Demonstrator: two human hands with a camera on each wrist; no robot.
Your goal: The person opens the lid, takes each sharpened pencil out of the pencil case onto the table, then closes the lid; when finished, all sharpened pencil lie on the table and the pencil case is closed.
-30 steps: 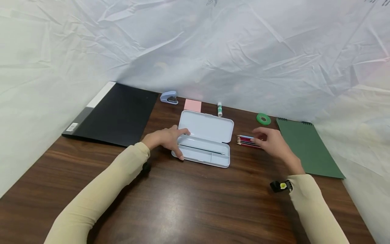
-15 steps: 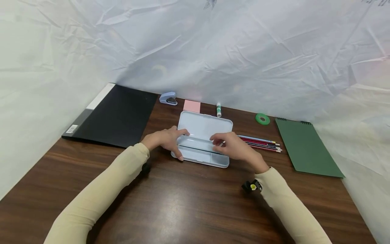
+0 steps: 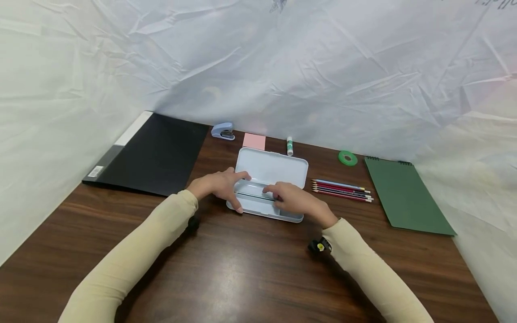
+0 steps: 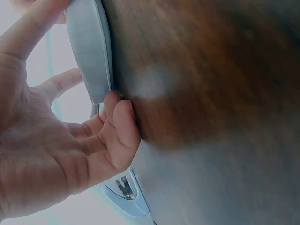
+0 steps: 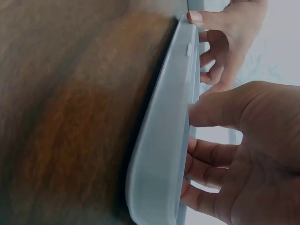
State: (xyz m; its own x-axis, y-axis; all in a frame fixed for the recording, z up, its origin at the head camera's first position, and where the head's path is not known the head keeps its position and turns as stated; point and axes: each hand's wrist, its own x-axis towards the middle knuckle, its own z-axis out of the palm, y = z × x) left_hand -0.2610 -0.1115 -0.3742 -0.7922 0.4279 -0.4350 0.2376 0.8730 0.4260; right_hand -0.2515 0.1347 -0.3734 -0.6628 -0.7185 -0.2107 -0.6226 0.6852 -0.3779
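Note:
A pale blue-white pencil case (image 3: 276, 167) lies open, its lid tipped back. One dark slim pencil (image 3: 251, 196) lies lengthwise inside. My left hand (image 3: 220, 185) holds the case's left end, thumb on the front edge; the left wrist view shows fingers (image 4: 123, 123) curled at its end. Over the case's right half, my right hand (image 3: 299, 199) reaches down with index finger and thumb on either side of the pencil's line. In the right wrist view the case's front wall (image 5: 159, 154) hides those fingertips, so whether they pinch the pencil is unclear.
Several pencils (image 3: 341, 190) lie side by side right of the case. Beyond them are green tape (image 3: 348, 157) and a green spiral notebook (image 3: 408, 195). Behind the case stand a glue stick (image 3: 289, 146), pink sticky notes (image 3: 254, 141) and a stapler (image 3: 223, 131). A black folder (image 3: 157, 152) lies left.
My right hand has moved left from the row of pencils into the pencil case, lowering over its right half. The left hand has stayed on the case's left end.

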